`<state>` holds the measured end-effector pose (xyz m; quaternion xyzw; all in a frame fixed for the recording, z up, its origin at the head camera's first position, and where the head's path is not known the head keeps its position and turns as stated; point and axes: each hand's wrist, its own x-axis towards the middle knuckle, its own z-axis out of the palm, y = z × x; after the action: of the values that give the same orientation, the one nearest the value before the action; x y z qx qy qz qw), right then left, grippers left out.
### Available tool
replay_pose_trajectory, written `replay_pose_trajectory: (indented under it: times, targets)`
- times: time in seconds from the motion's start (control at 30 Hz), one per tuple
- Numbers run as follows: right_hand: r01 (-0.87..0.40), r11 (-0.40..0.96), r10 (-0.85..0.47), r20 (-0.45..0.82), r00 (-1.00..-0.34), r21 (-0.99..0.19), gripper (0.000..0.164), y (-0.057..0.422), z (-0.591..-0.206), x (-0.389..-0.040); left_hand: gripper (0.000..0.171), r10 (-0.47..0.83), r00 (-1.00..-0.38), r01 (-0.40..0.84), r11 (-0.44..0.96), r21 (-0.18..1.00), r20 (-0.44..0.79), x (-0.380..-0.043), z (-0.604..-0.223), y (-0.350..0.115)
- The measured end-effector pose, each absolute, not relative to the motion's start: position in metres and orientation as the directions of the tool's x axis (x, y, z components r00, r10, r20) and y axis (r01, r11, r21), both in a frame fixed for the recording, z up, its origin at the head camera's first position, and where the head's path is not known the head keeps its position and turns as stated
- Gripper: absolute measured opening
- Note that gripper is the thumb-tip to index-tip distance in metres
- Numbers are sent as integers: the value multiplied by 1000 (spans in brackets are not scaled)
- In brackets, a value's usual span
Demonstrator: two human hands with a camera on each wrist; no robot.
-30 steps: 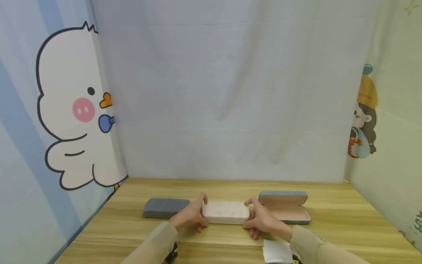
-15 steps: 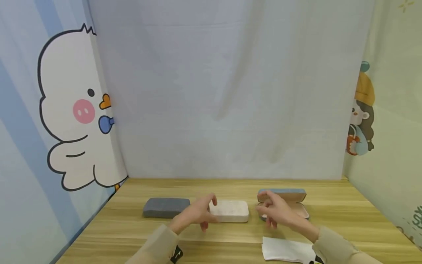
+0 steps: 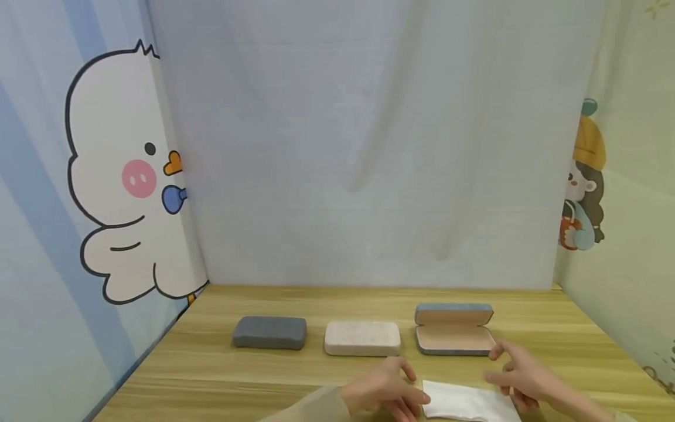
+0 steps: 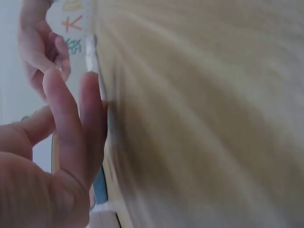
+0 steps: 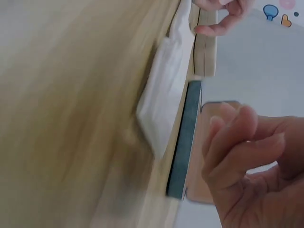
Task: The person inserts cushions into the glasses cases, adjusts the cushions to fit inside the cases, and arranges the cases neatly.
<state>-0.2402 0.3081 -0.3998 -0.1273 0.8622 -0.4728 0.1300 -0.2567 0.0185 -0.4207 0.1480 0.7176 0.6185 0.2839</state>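
A folded white cloth (image 3: 464,401) lies on the near part of the table. My left hand (image 3: 387,390) is at its left end, fingers loosely bent and the fingertips right at the edge. My right hand (image 3: 524,375) hovers by its right end with relaxed fingers and nothing in them. In the right wrist view the cloth (image 5: 166,90) stretches between the right hand (image 5: 247,161) and the far-off left hand (image 5: 228,16). Behind it stands an open blue glasses case (image 3: 454,340) with a tan lining. A cream glasses case (image 3: 362,339), closed, lies left of that.
Farther left on the wood-grain table (image 3: 211,381) rests a closed grey-blue glasses case (image 3: 270,332). The three cases form a row behind the hands. A pale curtain (image 3: 369,146) closes off the back, with printed cloth walls at both sides.
Both hands have let go of the cream case, which stays in place. The left has come nearer and right to the white cloth; the right has moved right and nearer.
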Motion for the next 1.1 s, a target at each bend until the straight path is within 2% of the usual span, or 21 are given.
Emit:
replay_pose_trajectory:
  times: [0.2, 0.33, 0.67, 0.8, 0.97, 1.1]
  targets:
    - [-40, 583, -358, -213, -909, -812, 33, 330, -410, -226, 31, 455, -865, -111, 237, 965, -211, -248, -425, 38]
    - [-57, 580, -384, -211, -899, -812, 24, 329, -417, -223, 29, 405, -897, -60, 285, 956, -178, -244, -425, 47]
    - [-46, 562, -363, -196, -911, -826, 12, 322, -422, -223, 23, 384, -911, 22, 411, 911, -151, -242, -420, 60]
    - [6, 538, -358, -235, -904, -843, 12, 324, -420, -228, 21, 403, -900, 0, 386, 923, -168, -246, -422, 60]
    - [-15, 507, -398, -219, -891, -862, 15, 330, -413, -237, 22, 415, -890, -71, 289, 955, -191, -254, -421, 56]
    - [-19, 488, -406, -208, -890, -873, 19, 336, -406, -245, 23, 406, -894, -86, 264, 961, -191, -265, -411, 56]
